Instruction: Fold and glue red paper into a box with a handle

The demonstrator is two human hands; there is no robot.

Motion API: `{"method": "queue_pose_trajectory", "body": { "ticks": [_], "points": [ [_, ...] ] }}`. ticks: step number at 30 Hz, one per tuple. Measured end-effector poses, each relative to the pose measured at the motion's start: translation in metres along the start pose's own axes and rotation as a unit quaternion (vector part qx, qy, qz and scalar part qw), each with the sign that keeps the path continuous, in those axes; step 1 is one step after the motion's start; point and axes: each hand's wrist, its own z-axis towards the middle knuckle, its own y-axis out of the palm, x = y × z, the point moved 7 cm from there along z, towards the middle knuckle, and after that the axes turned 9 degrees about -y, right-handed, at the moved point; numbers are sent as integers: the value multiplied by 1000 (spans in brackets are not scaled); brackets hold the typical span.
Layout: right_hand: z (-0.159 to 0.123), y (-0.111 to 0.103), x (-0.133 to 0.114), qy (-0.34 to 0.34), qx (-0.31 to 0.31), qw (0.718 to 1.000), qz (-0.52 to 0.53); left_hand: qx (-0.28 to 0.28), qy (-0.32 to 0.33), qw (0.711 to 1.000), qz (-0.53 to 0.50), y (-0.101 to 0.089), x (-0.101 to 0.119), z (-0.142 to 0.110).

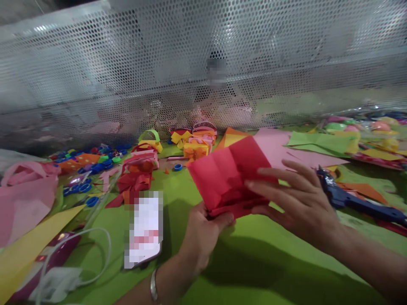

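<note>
A creased sheet of red paper (pixel 219 173), partly folded up into a box-like shape, is held above the green table (pixel 178 279). My left hand (pixel 206 231) grips its lower edge, thumb on top. At the right side, my right hand (pixel 299 201) has its fingers spread, with the fingertips on or just in front of the paper's right panel; exact contact is hard to tell. Left of my hands lies a phone (pixel 144 231) with its screen blurred out. A dark blue glue gun (pixel 356 199) rests to the right of my right hand.
Small paper baskets with bows (pixel 195 148) and a red paper basket (pixel 136 173) stand farther back. Blue rings (pixel 78 186), pink paper (pixel 276 148) and green paper (pixel 321 144) lie around. A white cable (pixel 108 241) loops at left. A perforated metal panel (pixel 178 67) closes the back.
</note>
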Motion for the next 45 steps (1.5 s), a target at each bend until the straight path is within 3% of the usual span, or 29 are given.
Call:
{"method": "queue_pose_trajectory", "body": {
  "ticks": [2,4,6,8,10,13,17,19,21,23,28,34,38,45],
  "points": [
    [-2,-7,12,87,52,995,-5,20,11,999,-30,-4,1,1],
    [-11,1,27,210,64,973,73,25,31,998,-37,-7,4,3],
    [-24,24,36,320,38,918,232,23,44,998,-35,-8,5,3],
    [-33,44,33,377,23,857,351,18,50,998,-28,-8,5,3],
    [-35,48,28,383,35,846,370,-12,54,998,-11,-6,5,2],
    [-30,40,21,342,50,878,330,-72,91,993,25,1,7,0],
    [-22,33,10,267,35,921,280,-68,132,987,61,1,12,-4],
    [-20,36,8,257,24,920,296,-84,151,980,97,6,16,-8],
    [-21,41,10,274,16,900,340,-113,178,967,139,12,21,-14],
    [-23,48,12,307,5,862,404,-138,193,955,181,18,24,-18],
    [-36,71,13,440,-50,687,576,-143,147,957,206,15,18,-12],
    [-45,72,14,502,-7,646,576,-103,64,990,77,4,4,0],
    [-48,72,16,515,27,620,591,-123,18,992,31,7,0,3],
    [-46,81,10,458,-71,557,689,-167,-32,985,10,6,6,9]
  ]
}}
